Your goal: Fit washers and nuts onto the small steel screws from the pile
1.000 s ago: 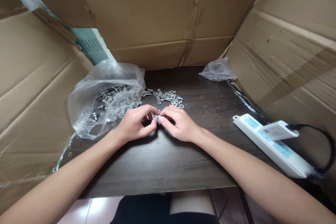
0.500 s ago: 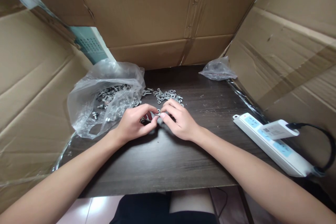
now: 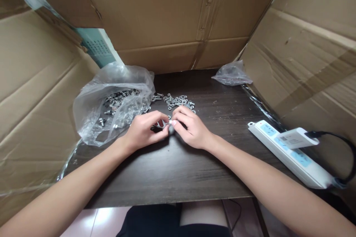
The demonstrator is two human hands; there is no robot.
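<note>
My left hand [image 3: 144,133] and my right hand [image 3: 190,129] meet fingertip to fingertip over the dark wooden table [image 3: 178,166]. Both are closed in a pinch on one small metal fastener [image 3: 167,123], a bolt with a nut or washer on it. Just beyond the fingers lies a loose pile of bolts, nuts and washers [image 3: 179,102]. To the left lies a clear plastic bag [image 3: 111,103] holding several more bolts.
Cardboard walls [image 3: 167,18] stand behind the table and on both sides. A small crumpled plastic bag [image 3: 232,76] lies at the back right. A white power strip [image 3: 289,155] with a white adapter [image 3: 296,139] and black cable lies at the right edge.
The hands have stayed together on the fastener. My right fingers have shifted slightly around it, as if turning a part on it. Nothing else has moved.
</note>
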